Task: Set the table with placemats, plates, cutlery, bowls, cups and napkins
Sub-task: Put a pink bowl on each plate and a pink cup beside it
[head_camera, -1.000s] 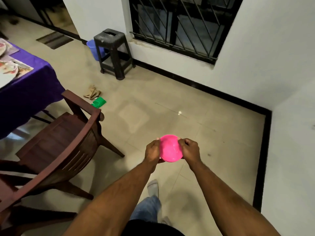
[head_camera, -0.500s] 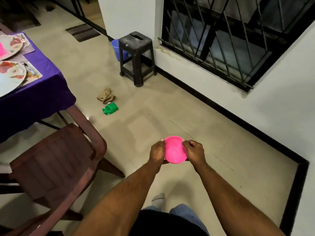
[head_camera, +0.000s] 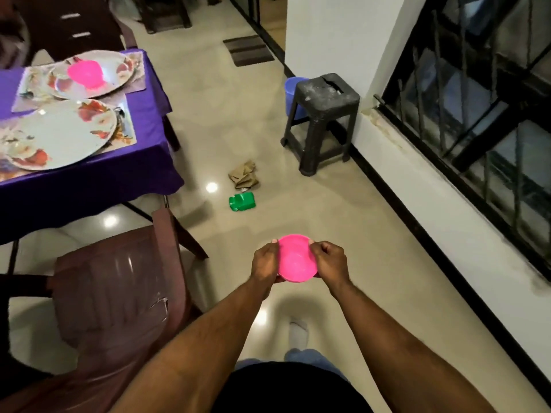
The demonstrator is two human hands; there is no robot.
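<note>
Both forearms are extended forward and converge ahead of the torso. The left hand (head_camera: pixel 265 265) and right hand (head_camera: pixel 329 263) are held level, facing each other, fingers curled and thumbs set on top of the rim of a pink bowl (head_camera: pixel 296 259), which is gripped between them above the floor.

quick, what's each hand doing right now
Left hand: closed on the pink bowl's left rim.
Right hand: closed on its right rim.
</note>
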